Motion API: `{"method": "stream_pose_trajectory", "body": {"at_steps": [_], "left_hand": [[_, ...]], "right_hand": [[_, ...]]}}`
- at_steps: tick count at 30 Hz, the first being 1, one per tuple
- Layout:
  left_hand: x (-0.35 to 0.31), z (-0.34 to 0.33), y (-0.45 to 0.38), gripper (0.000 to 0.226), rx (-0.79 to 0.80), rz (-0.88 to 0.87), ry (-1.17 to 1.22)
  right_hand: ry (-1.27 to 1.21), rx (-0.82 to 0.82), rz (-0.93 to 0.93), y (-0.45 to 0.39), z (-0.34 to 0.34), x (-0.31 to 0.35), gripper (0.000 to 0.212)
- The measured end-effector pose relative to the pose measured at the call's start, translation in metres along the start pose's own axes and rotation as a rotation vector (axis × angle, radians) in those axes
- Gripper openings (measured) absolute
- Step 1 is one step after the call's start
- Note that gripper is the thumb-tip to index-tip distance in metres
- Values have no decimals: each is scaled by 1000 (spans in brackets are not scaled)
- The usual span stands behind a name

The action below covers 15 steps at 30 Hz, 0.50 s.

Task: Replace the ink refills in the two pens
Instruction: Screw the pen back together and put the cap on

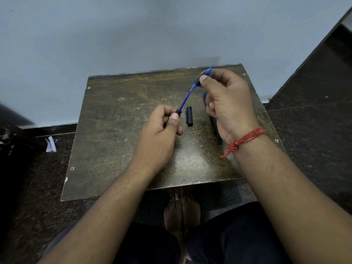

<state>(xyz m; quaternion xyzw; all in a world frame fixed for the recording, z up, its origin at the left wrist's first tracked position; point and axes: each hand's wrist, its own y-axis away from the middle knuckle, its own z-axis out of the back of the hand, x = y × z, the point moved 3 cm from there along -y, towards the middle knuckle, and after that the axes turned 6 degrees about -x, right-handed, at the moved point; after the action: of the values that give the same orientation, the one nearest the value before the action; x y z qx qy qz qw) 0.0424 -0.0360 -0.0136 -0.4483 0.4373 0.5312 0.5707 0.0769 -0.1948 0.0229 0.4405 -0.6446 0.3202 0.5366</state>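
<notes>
Forearms bare, mine enter from the bottom edge; dark trousers and my bare feet lie below them, on a dark speckled floor.

Left hand: fingers curled shut, thumb and forefinger pinching the black end of a pen barrel part. From it a blue refill rises up and to the right, ending in a thin metal tip.

Right hand: thumb and forefinger closed on the blue tip section of the pen, held above the table's far right area. Its lower opening sits just beyond the refill's tip; I cannot tell whether the two touch. My remaining fingers are folded toward the palm. Red thread is tied around this wrist, loose ends hanging to the left.

Table: small, worn, dark brown, with screws at the corners, standing against a pale blue-grey wall.

Black pen cap: lying on the table between my two hands, touching neither.

Second pen: dark, lying on the table under my right hand, mostly hidden by the palm; a blue end shows above my fingers and a black end shows beside the wrist.

Crumpled white paper: on the floor to the left of the table, well apart from it.
</notes>
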Motion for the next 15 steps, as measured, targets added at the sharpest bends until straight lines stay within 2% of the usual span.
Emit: {"method": "stream_pose_trajectory", "body": {"at_steps": [15], "left_hand": [[-1,2,-1,17,-36,4,-20]], "right_hand": [[214,125,65,1,-4,-7,9]]}}
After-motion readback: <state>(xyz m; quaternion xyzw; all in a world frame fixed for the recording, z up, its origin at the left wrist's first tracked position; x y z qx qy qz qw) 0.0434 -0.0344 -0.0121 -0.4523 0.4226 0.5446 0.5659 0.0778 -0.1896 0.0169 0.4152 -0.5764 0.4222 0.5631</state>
